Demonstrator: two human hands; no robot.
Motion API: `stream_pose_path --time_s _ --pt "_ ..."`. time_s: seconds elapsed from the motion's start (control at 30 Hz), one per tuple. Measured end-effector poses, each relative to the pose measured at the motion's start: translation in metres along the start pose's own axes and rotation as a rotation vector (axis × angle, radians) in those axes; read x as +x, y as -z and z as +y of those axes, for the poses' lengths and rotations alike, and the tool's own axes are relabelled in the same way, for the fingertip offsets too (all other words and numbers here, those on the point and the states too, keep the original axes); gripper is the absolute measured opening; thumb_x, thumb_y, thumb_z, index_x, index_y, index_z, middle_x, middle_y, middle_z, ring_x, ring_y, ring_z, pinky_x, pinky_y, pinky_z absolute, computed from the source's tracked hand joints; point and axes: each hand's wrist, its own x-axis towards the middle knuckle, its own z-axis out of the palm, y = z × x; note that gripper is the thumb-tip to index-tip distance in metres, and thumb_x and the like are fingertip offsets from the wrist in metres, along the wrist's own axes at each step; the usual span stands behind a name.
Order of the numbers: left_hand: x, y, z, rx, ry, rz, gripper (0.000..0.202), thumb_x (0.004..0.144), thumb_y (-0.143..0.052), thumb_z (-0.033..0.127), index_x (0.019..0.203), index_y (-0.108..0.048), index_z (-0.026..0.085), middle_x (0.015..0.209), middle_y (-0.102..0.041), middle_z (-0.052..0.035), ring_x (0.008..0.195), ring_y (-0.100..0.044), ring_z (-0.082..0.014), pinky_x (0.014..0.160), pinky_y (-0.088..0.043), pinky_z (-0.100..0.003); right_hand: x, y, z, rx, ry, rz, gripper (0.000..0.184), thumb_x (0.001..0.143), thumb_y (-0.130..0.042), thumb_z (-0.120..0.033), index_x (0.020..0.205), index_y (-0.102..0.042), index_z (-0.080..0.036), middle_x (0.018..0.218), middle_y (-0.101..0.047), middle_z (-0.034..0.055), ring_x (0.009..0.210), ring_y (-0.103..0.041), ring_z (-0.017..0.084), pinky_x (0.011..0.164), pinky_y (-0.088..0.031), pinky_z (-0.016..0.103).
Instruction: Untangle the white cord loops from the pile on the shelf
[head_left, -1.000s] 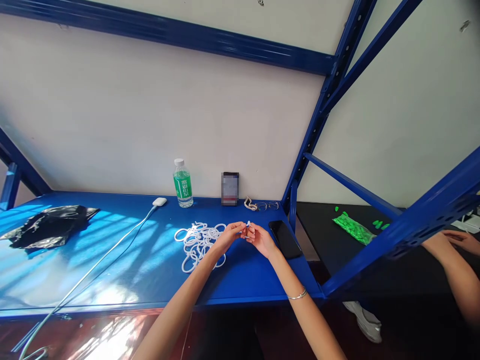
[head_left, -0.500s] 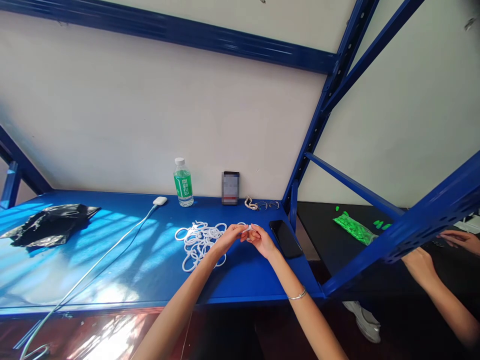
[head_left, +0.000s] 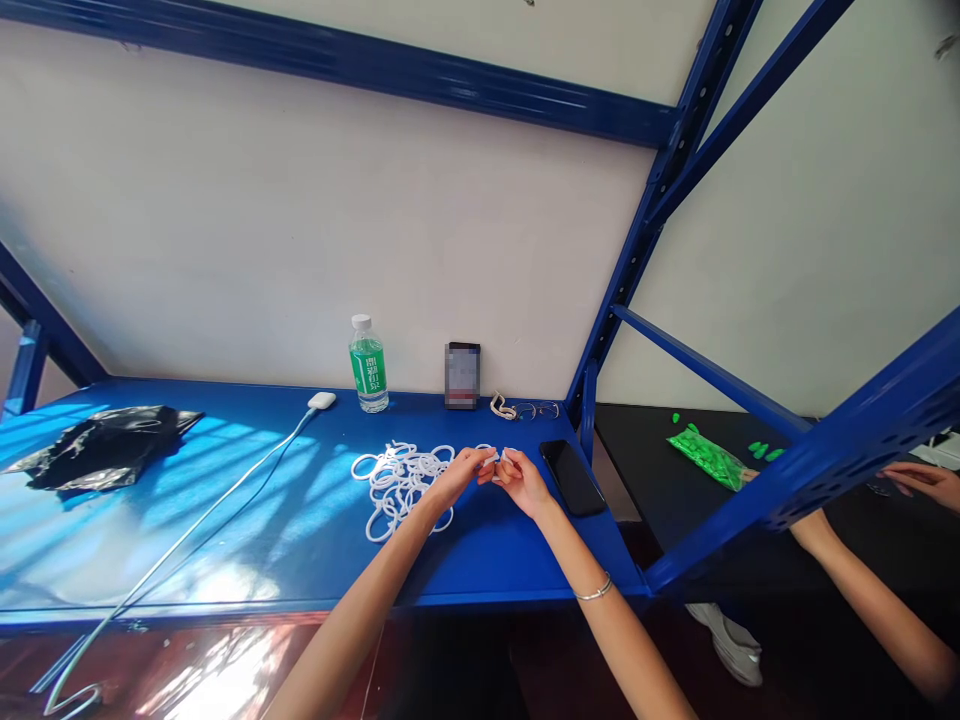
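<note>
My left hand [head_left: 466,476] and my right hand [head_left: 521,482] meet above the blue tabletop, fingertips pinched close together. Between them is a small piece of white cord [head_left: 504,458], partly hidden by the fingers; it looks like the loops nearby. Just left of my hands lies a loose heap of white cord loops [head_left: 401,480], several of them overlapping, partly behind my left forearm. To the right of my right hand a black phone [head_left: 572,478] lies flat.
A water bottle [head_left: 368,365], an upright phone [head_left: 462,376] and glasses [head_left: 536,410] stand along the wall. Leftward are a white charging cable [head_left: 202,518] and a black plastic bag [head_left: 105,450]. Beyond the blue rack post, a co-worker's hand [head_left: 814,530] is near a green bag [head_left: 706,458].
My fingertips have drawn slightly apart around the white cord, while both arms stay nearly in place. The co-worker's nearer hand has shifted left toward the green bag.
</note>
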Motion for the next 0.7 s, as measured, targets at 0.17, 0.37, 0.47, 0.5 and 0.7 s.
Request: stream_pose_path --time_s 0.17,0.37,0.47,0.5,0.7 --pt "0.003 0.003 0.001 -0.02 -0.023 0.081 0.033 0.08 -0.052 0.043 0.06 -0.051 0.018 0.057 -0.048 0.0021 0.058 -0.048 -0.0115 0.063 -0.043 -0.026 0.0 -0.002 -0.006 -0.03 0.054 0.044 0.041 0.076 -0.061 -0.046 0.047 -0.046 -0.02 0.048 -0.035 -0.0032 0.05 -0.039 0.012 0.056 -0.039 0.028" --pt "0.004 0.007 -0.003 0.225 -0.138 0.282 0.027 0.077 -0.061 0.042 0.093 -0.063 0.021 0.096 -0.065 -0.0043 0.092 -0.06 -0.0192 0.073 -0.048 -0.027 0.001 0.003 -0.005 -0.099 0.158 0.135 0.027 0.079 -0.06 -0.042 0.067 -0.065 -0.019 0.065 -0.054 0.0005 0.058 -0.047 0.013 0.059 -0.039 0.026" --pt "0.003 0.007 -0.005 0.461 -0.241 0.372 0.025 0.078 -0.061 0.039 0.096 -0.063 0.022 0.099 -0.065 -0.0047 0.096 -0.06 -0.0208 0.073 -0.05 -0.029 0.001 0.005 -0.004 -0.395 0.284 0.206 0.027 0.084 -0.056 -0.042 0.076 -0.069 -0.02 0.066 -0.056 0.0008 0.063 -0.051 0.015 0.061 -0.04 0.026" --pt "0.002 0.007 -0.007 0.523 -0.269 0.388 0.024 0.079 -0.061 0.038 0.097 -0.063 0.022 0.098 -0.065 -0.0047 0.095 -0.061 -0.0209 0.073 -0.05 -0.029 0.0 0.004 -0.004 -0.538 0.342 0.233 0.028 0.085 -0.054 -0.042 0.077 -0.07 -0.02 0.066 -0.056 0.0013 0.064 -0.052 0.016 0.061 -0.04 0.027" --pt "0.004 0.008 -0.011 0.635 -0.353 0.422 0.021 0.084 -0.056 0.033 0.1 -0.06 0.021 0.092 -0.066 -0.0054 0.087 -0.061 -0.0193 0.066 -0.049 -0.028 -0.004 -0.002 -0.007 -1.063 0.582 0.289 0.027 0.091 -0.049 -0.038 0.082 -0.07 -0.022 0.076 -0.063 0.0048 0.071 -0.053 0.019 0.062 -0.042 0.028"
